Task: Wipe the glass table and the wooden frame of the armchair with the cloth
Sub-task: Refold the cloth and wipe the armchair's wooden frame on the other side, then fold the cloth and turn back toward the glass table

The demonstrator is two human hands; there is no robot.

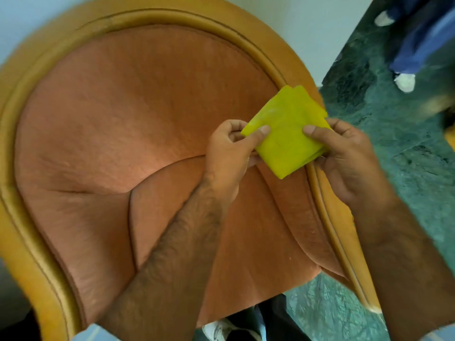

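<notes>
A folded yellow cloth [286, 130] is held in the air above the armchair's right arm. My left hand [229, 153] pinches its left edge with thumb on top. My right hand [344, 156] grips its right edge, thumb pressed on the upper face. Below lies the armchair, with a curved light wooden frame [330, 212] around salmon-orange upholstery [123, 114]. The cloth hovers over the frame's right rail; I cannot tell whether it touches the wood. No glass table shows in this view.
A dark green marble-patterned floor [406, 168] spreads to the right. Another person's legs in blue trousers and white shoes [405, 81] stand at the upper right. My own white shoe [221, 328] shows at the bottom. A pale wall [307, 25] rises behind the chair.
</notes>
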